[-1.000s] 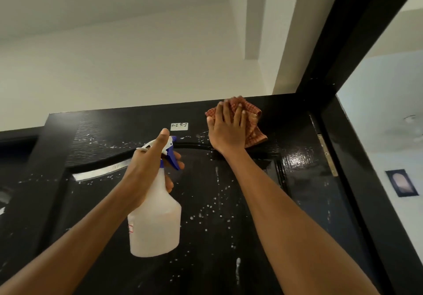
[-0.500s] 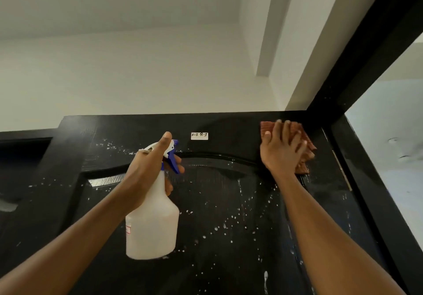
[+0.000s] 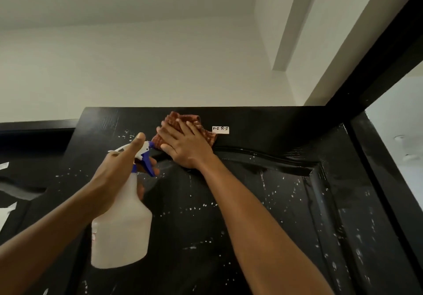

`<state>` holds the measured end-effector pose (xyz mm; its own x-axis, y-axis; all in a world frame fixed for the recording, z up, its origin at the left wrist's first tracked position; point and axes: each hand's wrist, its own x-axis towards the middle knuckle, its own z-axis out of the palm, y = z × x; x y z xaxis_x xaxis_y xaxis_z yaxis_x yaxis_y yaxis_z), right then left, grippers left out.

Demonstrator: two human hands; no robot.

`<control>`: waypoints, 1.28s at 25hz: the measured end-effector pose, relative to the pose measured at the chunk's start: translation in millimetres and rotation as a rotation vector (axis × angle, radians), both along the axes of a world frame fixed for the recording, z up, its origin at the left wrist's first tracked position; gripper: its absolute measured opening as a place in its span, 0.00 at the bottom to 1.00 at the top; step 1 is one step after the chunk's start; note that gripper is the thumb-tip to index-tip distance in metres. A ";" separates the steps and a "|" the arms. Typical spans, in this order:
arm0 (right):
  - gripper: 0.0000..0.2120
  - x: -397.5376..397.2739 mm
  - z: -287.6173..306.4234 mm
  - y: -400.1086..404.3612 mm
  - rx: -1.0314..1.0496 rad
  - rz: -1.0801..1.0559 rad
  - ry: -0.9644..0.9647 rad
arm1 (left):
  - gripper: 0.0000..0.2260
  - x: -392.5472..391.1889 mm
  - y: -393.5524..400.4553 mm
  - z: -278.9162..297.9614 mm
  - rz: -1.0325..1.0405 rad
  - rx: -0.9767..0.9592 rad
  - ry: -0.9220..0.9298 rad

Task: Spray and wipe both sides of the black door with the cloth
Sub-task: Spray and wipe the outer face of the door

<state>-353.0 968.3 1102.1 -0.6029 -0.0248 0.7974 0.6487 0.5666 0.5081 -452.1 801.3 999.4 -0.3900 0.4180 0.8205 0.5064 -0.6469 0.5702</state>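
Note:
The black door (image 3: 263, 203) fills the lower view, its panel dotted with white spray droplets. My right hand (image 3: 185, 146) presses flat on a reddish checked cloth (image 3: 183, 120) against the door's top rail, just left of a small white label (image 3: 220, 129). My left hand (image 3: 119, 171) grips the neck of a white spray bottle (image 3: 121, 230) with a blue trigger, held in front of the door's left half, nozzle close to the right hand.
The black door frame (image 3: 389, 49) runs up the right side, with a lit room beyond it. White wall and ceiling (image 3: 137, 65) sit above the door's top edge. A dark frame part (image 3: 34, 127) lies left of the door.
My right hand has slid the cloth leftward along the top rail, from near the right corner to left of the label. The bottle hand has stayed about where it was.

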 end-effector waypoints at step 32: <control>0.26 117.3 -134.2 52.6 -0.219 0.081 0.852 | 0.29 70.9 1.6 -47.3 0.026 -0.123 0.004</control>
<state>-235.6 1021.0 968.0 0.1953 0.1644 0.9669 0.7113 0.6550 -0.2550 -381.2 802.9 952.1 -0.3988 0.5056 0.7651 0.5241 -0.5589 0.6425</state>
